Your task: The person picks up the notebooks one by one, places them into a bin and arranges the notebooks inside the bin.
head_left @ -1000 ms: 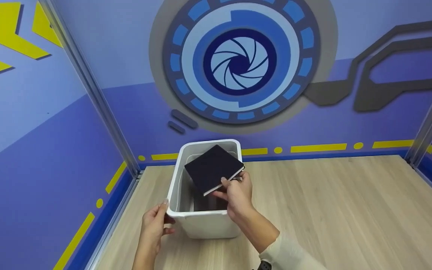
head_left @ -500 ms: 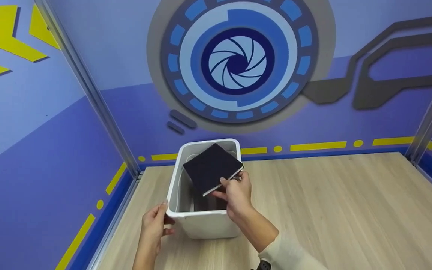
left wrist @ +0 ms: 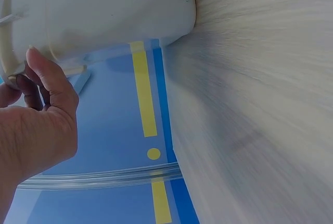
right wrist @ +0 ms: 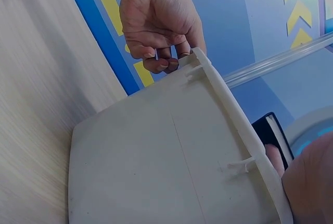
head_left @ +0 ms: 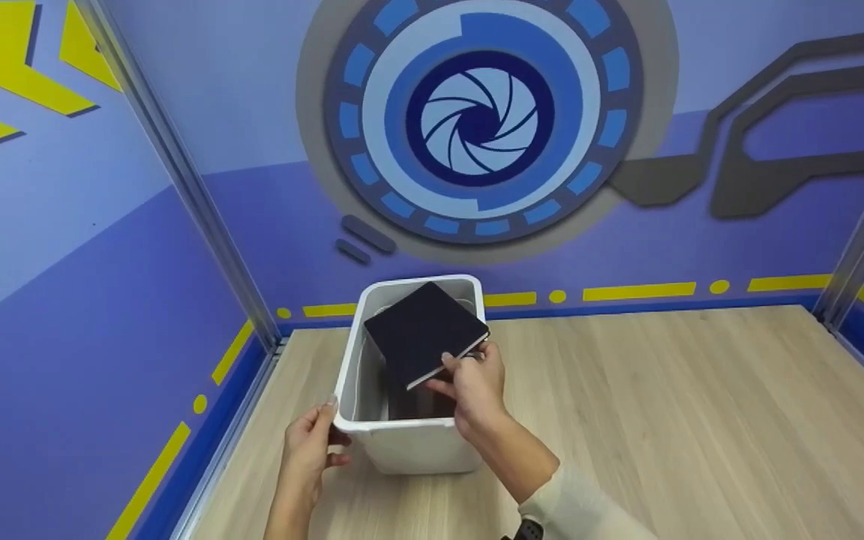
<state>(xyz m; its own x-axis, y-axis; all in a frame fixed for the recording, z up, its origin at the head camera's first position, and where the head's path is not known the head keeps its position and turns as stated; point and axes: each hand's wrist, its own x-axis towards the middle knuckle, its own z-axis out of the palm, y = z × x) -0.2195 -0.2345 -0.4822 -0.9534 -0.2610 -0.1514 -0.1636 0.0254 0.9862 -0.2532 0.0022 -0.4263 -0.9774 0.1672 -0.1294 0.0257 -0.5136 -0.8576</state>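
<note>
In the head view a white plastic bin (head_left: pixel 421 450) stands upright on the table. My left hand (head_left: pixel 307 450) grips its near left corner, with the thumb at the rim and the fingers under its outer edge. A black hardcover notebook (head_left: pixel 424 330) with white page edges is tilted over the bin's opening. My right hand (head_left: pixel 477 386) pinches it along its near right edge, thumb on top. Below the notebook, a dark surface (head_left: pixel 421 405) shows inside the bin, mostly covered. The right wrist view shows part of the notebook (right wrist: pixel 271 130) above the rim.
The wooden tabletop (head_left: pixel 664 412) extends to the right of the bin. Close behind the bin rises a blue printed wall (head_left: pixel 267 225), and a metal corner post (head_left: pixel 199 202) stands at the left. A dark watch (head_left: pixel 528 529) is on the right wrist.
Very little differs. The notebook's far corner has shifted slightly up and to the left in the head view, while both hands keep their hold.
</note>
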